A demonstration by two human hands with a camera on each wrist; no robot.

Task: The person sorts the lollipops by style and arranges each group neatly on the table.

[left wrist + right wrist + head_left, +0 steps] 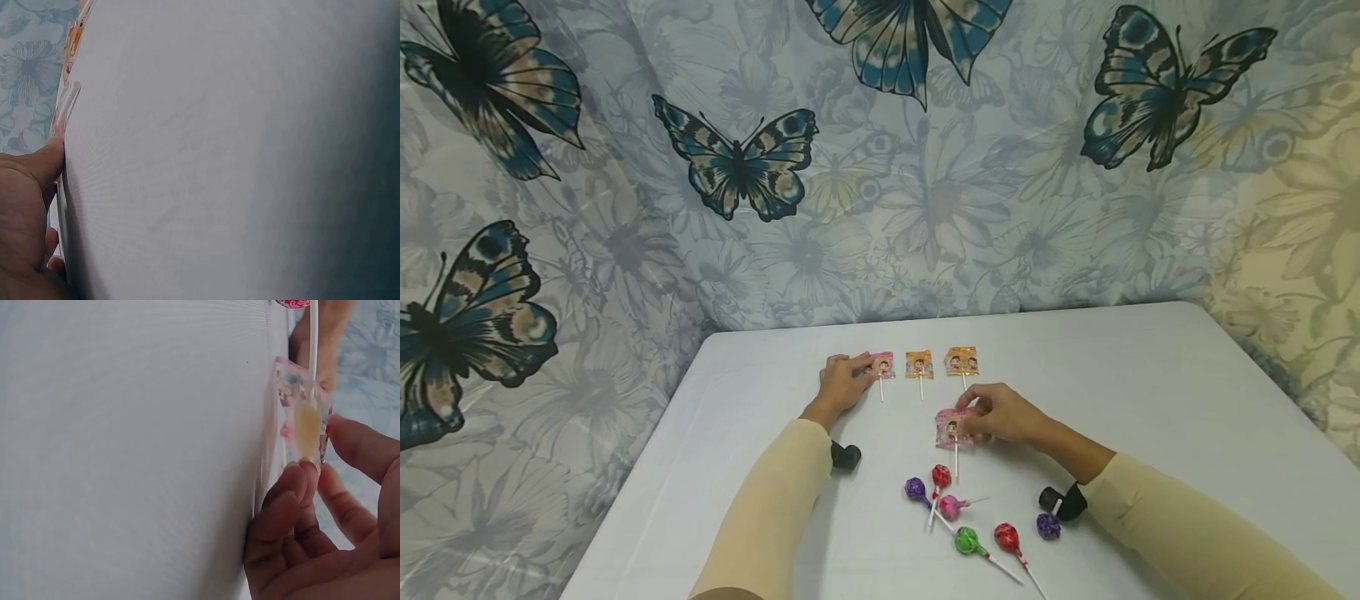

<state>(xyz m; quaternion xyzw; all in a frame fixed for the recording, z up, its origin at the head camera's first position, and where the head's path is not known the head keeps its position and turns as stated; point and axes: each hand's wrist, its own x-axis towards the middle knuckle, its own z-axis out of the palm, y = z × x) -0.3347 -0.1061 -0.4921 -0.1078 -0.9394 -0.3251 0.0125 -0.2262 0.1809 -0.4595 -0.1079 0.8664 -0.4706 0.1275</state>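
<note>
My left hand (842,385) reaches to the back of the table, thumb and fingertips touching the left side of a flat lollipop in a pink wrapper (885,364). The left wrist view shows the thumb (47,161) stretched out beside that lollipop's white stick (70,100). Nearer the middle, my right hand (1009,414) pinches another pink-wrapped lollipop (947,428) by its right side, stick pointing towards me. Up close in the right wrist view, a pale yellow candy (306,428) shows through the wrapper, held between thumb and fingers.
Two orange-wrapped lollipops (919,364) (962,361) lie in the back row. Towards me are several round lollipops: purple (915,489), red (941,476), pink (951,507), green (967,541), another red (1007,537) and another purple (1048,526). Butterfly-patterned cloth (940,208) hangs behind the white table (1150,375).
</note>
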